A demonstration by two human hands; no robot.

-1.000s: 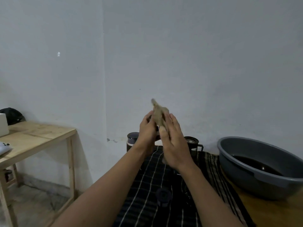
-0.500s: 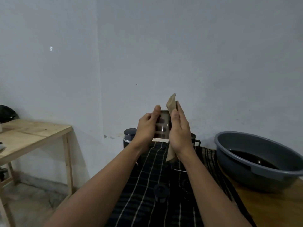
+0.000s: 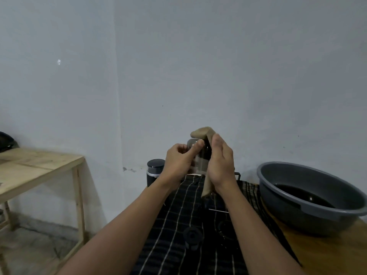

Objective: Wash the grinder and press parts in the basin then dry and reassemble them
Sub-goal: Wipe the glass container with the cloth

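Left of the basin, the left hand is gripping the glass cylinder, which is standing upright above the counter, while the right hand (the one nearer the basin) is clamping a tan cloth over it.

A dim room with plain, pale grey walls, two of them meeting in a vertical corner left of centre. The left wall bears a small bright speck. Dark scuff marks sit low on the back wall. At left, a light unpainted wooden side table with thin square legs stands on a grey, mottled floor. A dark object rests at its far edge, cut off. At lower right is a brown wooden counter. The light is soft and even.
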